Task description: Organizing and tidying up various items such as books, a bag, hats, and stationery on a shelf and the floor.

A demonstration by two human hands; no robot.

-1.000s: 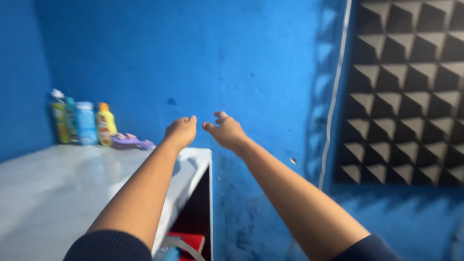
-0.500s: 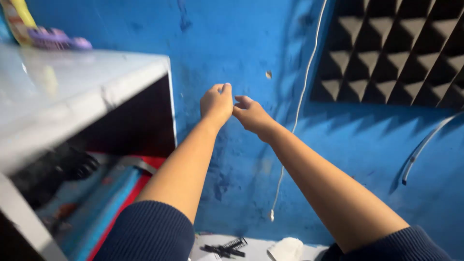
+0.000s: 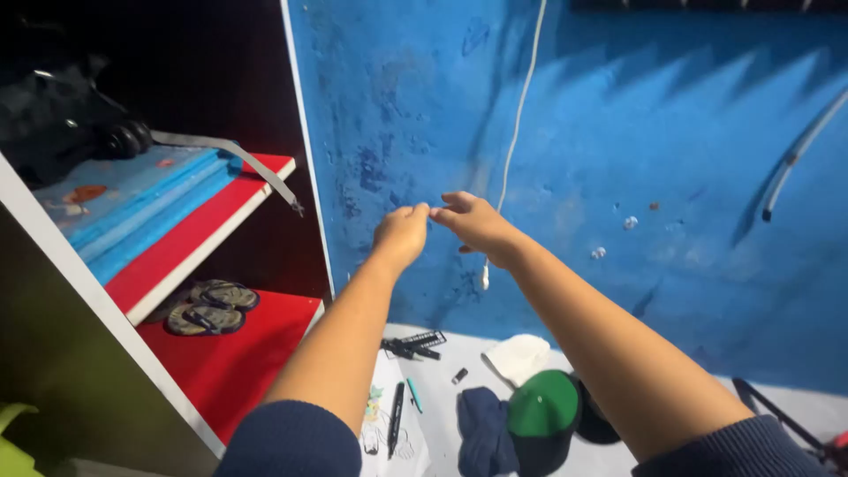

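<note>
Across the upper right of the frame runs a blue wall [image 3: 618, 132], scuffed and blotched dark near its left edge; a strip of dark foam panels shows at the very top edge, cut off so only their points appear. At the left stands an open shelf unit [image 3: 88, 291] with red boards, its upper compartment so dark that the black bundle in it cannot be made out; a blue mat [image 3: 132, 199] lies on the upper board with a grey strap [image 3: 238, 159] hanging off the edge, and a pair of sandals [image 3: 208, 306] sits on the lower board. Its lower left corner is cut by the frame.

Along the bottom lies a pale floor [image 3: 442, 389], partly hidden by both forearms. On it, in the lower middle, are a green and black cap [image 3: 543, 415], a dark blue cloth [image 3: 481, 428], a white cloth [image 3: 518, 356], a drawn-on sheet of paper [image 3: 389, 424] bearing a black pen [image 3: 396, 406], and a black comb [image 3: 413, 343].

At the centre, held up in front of the wall, the left hand [image 3: 402, 234] is loosely curled and the right hand [image 3: 477, 223] has its fingers extended; their fingertips meet or nearly meet, holding nothing visible. A thin white cable [image 3: 517, 115] hangs down the wall just behind the right hand.
</note>
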